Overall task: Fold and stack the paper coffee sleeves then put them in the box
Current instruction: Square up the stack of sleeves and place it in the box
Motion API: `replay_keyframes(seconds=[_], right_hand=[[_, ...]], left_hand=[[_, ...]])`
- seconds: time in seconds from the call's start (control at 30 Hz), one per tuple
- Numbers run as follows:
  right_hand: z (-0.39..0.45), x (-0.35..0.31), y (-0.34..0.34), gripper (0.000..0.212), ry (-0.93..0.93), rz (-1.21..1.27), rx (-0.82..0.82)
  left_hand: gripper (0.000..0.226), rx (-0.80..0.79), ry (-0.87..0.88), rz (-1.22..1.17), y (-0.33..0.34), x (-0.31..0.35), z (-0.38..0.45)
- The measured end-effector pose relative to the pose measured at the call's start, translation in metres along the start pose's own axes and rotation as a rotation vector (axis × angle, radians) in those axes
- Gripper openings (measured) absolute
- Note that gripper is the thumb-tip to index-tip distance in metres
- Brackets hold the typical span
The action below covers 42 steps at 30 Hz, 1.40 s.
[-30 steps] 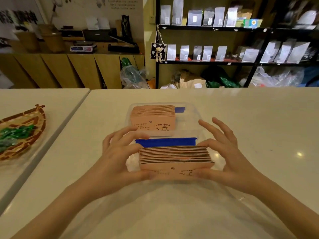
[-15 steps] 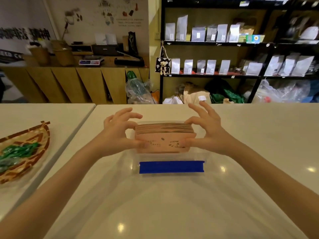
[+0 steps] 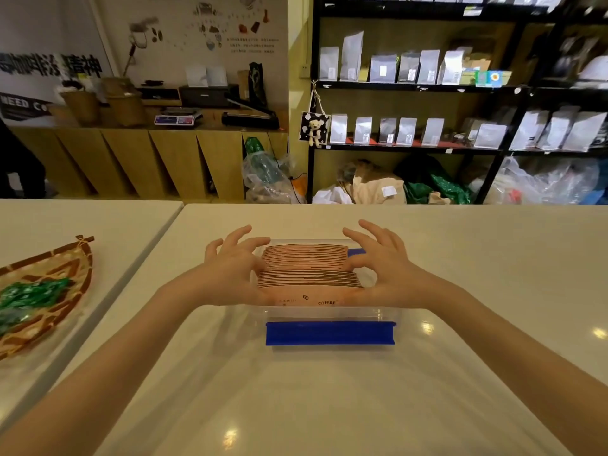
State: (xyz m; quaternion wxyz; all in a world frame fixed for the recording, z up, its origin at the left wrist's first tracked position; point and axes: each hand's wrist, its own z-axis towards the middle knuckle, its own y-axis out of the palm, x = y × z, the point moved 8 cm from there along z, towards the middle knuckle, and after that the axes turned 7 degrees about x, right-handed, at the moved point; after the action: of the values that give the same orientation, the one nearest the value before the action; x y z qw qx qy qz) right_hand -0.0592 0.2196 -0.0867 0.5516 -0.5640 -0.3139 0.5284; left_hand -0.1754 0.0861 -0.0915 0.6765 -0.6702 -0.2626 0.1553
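A pale, glossy table (image 3: pixel 329 406) stretches out in front of me, with black shelves (image 3: pixel 427 87) of silver coffee bags along the wall behind it. A clear plastic box (image 3: pixel 388 312) sits on the table, and I place everything else by it. Its blue clip (image 3: pixel 330 333) lies along the near wall, facing me.

Inside the box, against the far side, one stack of pink coffee sleeves (image 3: pixel 304 256) already lies flat. Just nearer to me, I am holding a second stack (image 3: pixel 309 284), its front face showing the printed word "COFFEE"; it sits at the box's opening, directly in front of the first stack and touching it.

My left hand (image 3: pixel 230 274) presses the left end of this second stack, thumb under the front edge, fingers curled above. My right hand (image 3: pixel 383 274) clamps the right end in the same way, index finger hooked over the top corner, the other fingers spread and lifted. Both hands are closed on the stack between them.

Far to the left of the box, on a neighbouring table, lies a woven basket (image 3: pixel 65 291) holding something green.
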Motion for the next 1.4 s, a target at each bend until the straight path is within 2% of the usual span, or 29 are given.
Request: replay_keyframes(seconds=[0.2,0.43,0.63,0.83,1.0,1.2,1.27,1.4], right_hand=[[0.001,-0.002,0.004,0.052,0.012,-0.056,-0.012],[-0.007,0.005,-0.015,0.042,0.069,-0.02,0.026],[-0.007,0.001,-0.008,0.034,0.089,-0.114,-0.024],[-0.009,0.003,-0.006,0.034,0.114,-0.073,-0.031],[-0.013,0.004,-0.01,0.024,0.155,-0.031,-0.056],[-0.022,-0.01,0.007,0.039,0.175,-0.058,-0.106],[-0.023,-0.008,0.009,0.038,0.23,-0.016,-0.106],[-0.025,0.001,0.006,0.029,0.27,-0.108,-0.141]], left_hand=[[0.046,0.051,0.012,0.098,-0.009,0.008,0.0],[0.045,0.128,-0.03,0.18,-0.019,0.007,-0.006],[0.046,0.117,-0.08,0.058,-0.021,0.007,-0.01],[0.046,0.147,-0.081,-0.083,-0.02,0.008,-0.017],[0.043,0.129,-0.117,-0.166,-0.018,0.005,-0.018],[0.044,0.135,-0.136,-0.168,-0.016,0.004,-0.02],[0.044,0.14,-0.142,-0.177,-0.017,0.004,-0.02],[0.045,0.139,-0.139,-0.182,-0.016,0.006,-0.02]])
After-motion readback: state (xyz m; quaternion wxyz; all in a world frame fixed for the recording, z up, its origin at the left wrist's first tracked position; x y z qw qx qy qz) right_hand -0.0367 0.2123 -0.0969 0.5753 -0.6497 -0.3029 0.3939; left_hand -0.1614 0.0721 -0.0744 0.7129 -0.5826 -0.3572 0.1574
